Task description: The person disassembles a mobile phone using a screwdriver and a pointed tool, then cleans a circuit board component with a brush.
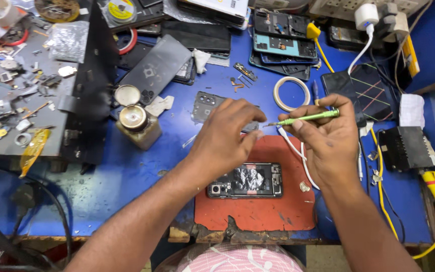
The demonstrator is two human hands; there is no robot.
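Observation:
An opened phone point(245, 180) with its back off lies on a worn red mat point(258, 211) near the table's front edge. My right hand point(323, 133) holds a thin green screwdriver point(308, 118) level above the mat, its tip pointing left. My left hand point(230, 133) hovers over the mat with its fingertips pinched right at the screwdriver's tip; whether a screw sits between them is too small to tell. A dark phone back cover point(205, 106) lies just behind my left hand.
A small glass bottle with an open flip lid point(136, 121) stands left of the mat. Phone frames point(283, 43), a tape ring point(291, 93), a white cable point(293, 148), a charger plug point(366, 17) and a black tray of small parts point(21, 75) crowd the blue table point(127, 171).

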